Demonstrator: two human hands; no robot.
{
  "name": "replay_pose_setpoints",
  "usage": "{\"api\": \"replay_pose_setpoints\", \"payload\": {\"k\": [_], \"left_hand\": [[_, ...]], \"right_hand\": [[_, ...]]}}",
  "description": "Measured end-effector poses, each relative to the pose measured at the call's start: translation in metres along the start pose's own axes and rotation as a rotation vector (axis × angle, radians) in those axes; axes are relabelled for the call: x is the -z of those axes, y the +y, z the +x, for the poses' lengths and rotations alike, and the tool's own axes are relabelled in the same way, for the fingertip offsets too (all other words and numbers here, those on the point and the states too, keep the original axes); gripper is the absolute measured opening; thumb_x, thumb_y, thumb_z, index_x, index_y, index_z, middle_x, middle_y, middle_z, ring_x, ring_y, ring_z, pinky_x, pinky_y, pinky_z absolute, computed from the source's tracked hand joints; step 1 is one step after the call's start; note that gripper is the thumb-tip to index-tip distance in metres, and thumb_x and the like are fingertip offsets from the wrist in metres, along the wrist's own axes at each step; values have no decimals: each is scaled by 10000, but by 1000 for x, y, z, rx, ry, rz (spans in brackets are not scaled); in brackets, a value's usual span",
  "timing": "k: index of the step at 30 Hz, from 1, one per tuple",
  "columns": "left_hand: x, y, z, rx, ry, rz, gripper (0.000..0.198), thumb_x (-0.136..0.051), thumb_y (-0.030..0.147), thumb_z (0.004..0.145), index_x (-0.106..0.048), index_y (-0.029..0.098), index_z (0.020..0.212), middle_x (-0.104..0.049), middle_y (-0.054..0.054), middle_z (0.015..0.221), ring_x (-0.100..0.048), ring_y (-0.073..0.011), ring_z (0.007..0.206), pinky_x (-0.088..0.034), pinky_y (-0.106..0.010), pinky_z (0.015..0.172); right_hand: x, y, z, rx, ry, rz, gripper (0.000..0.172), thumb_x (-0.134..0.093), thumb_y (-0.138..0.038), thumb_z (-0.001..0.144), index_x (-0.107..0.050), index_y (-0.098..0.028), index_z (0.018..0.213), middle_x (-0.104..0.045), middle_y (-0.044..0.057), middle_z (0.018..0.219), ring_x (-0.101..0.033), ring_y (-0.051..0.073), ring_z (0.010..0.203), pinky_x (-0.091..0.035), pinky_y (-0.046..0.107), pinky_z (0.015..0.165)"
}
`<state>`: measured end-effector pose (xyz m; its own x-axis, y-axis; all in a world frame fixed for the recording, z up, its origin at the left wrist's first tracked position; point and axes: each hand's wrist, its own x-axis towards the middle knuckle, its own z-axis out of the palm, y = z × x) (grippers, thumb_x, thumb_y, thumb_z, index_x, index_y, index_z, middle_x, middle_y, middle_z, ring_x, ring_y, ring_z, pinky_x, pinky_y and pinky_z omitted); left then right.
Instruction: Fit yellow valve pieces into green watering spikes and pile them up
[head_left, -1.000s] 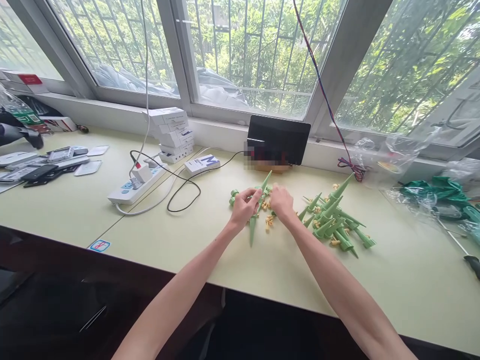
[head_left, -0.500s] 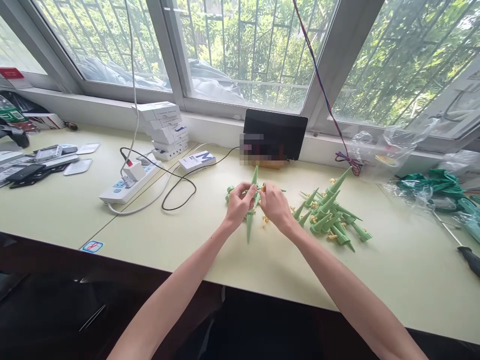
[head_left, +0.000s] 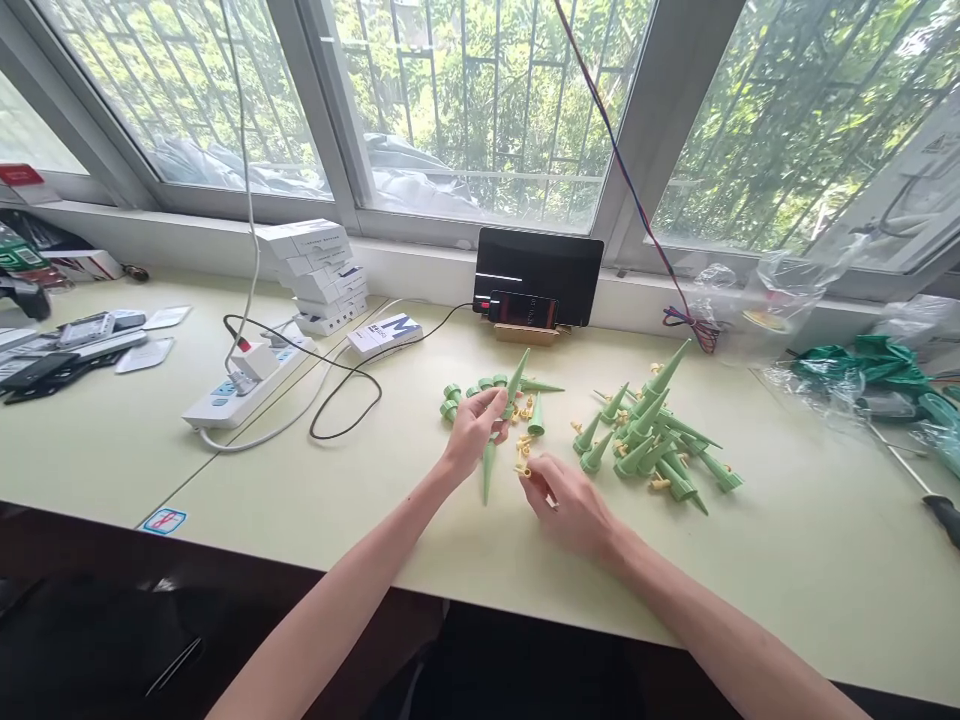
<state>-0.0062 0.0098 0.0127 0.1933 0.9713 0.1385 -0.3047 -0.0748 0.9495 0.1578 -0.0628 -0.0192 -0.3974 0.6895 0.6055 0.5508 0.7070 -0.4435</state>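
My left hand (head_left: 474, 432) is closed around a green plant watering spike (head_left: 517, 374), its tip pointing up. To the right and nearer the table edge, my right hand (head_left: 570, 498) pinches a small yellow valve (head_left: 523, 470). Several loose yellow valves (head_left: 527, 408) lie between the hands. Another green spike (head_left: 536, 415) stands on its wide end beside them, and one more (head_left: 488, 475) lies below my left hand. Green caps (head_left: 450, 408) sit left of and behind my left hand. A heap of green spikes (head_left: 649, 435), many with yellow valves, lies at the right.
Behind the hands a dark tablet (head_left: 540, 265) leans at the window, a phone (head_left: 523, 310) before it. Leftward are a power strip (head_left: 217, 408), a black cable (head_left: 381, 390) and stacked white boxes (head_left: 315, 270). A screwdriver (head_left: 941, 520) and plastic bags (head_left: 862, 370) lie right.
My hands have parted: the right has moved down towards me and now pinches a yellow valve. My left hand still holds the spike upright. The view has shifted slightly.
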Motion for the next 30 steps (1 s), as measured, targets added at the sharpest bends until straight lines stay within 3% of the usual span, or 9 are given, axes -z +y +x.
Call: {"api": "replay_pose_setpoints", "payload": {"k": [8, 16, 23, 30], "left_hand": [[-3, 3, -4, 143, -113, -110, 310, -690, 413, 824, -692, 144, 976, -607, -65, 842, -492, -75, 538, -372, -193, 431], [-6, 5, -6, 232, -223, -179, 229, -735, 338, 793, -655, 141, 879, -656, -87, 902, -593, -123, 595, -459, -221, 446], [-6, 3, -8, 232, -356, -115, 235, -704, 357, 825, -671, 139, 904, -652, -75, 800, -634, -159, 623, -480, -243, 481], [-7, 5, -9, 238, -393, -121, 224, -701, 352, 830, -670, 145, 908, -654, -76, 818, -643, -166, 642, -497, -260, 514]], "right_hand": [[4, -8, 4, -204, 268, 309, 74, -515, -178, 935, -533, -223, 989, -598, -14, 698, -577, 118, 539, -533, 248, 534], [10, -11, 5, -225, 358, 347, 152, -496, -162, 954, -604, -220, 1043, -660, 26, 814, -596, 112, 561, -550, 260, 555], [12, -10, 6, -274, 471, 317, 169, -528, -164, 939, -643, -227, 1046, -651, 42, 851, -601, 132, 625, -556, 282, 578], [9, -9, 4, -304, 478, 371, 155, -554, -158, 925, -629, -219, 1045, -677, 31, 835, -613, 132, 597, -565, 291, 573]]}}
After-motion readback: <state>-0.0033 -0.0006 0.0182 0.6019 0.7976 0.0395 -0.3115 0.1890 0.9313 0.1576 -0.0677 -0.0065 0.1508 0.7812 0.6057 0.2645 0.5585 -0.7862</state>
